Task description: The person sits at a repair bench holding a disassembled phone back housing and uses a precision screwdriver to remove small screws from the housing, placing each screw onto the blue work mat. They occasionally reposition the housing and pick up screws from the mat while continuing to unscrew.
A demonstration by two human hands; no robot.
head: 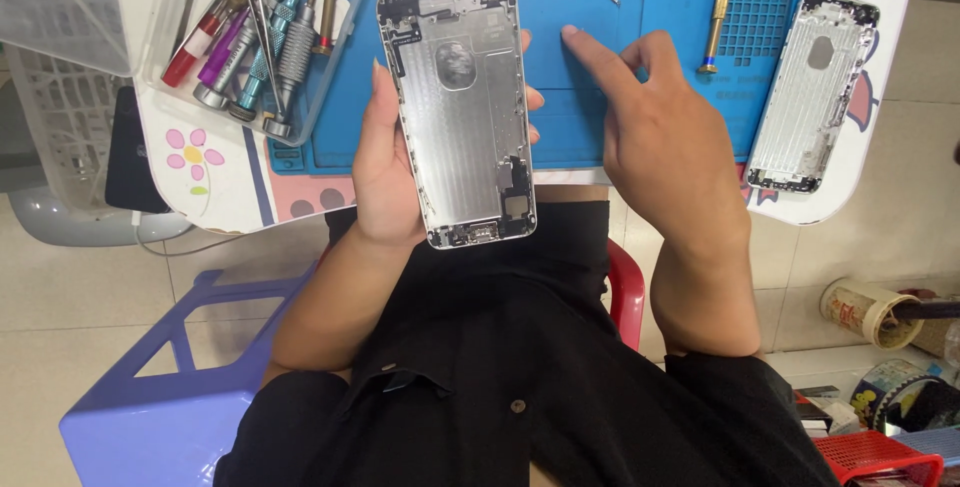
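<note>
Over ribbed blue mat [590, 7], left hand [385, 162] cradling flat silver metal phone shell [458, 112]

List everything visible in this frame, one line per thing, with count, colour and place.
phone housing: 1, silver, held over table edge
second phone housing: 1, silver, table's right end
work mat: 1, blue, on table
screwdrivers: several, mixed colours, clear tray top left
brass screwdriver: 1, gold, on mat
stool: 1, lilac, floor left
tape rolls: 2, floor right
basket: 1, red, bottom right
left hand: holds phone housing
right hand: forefinger on mat
</note>
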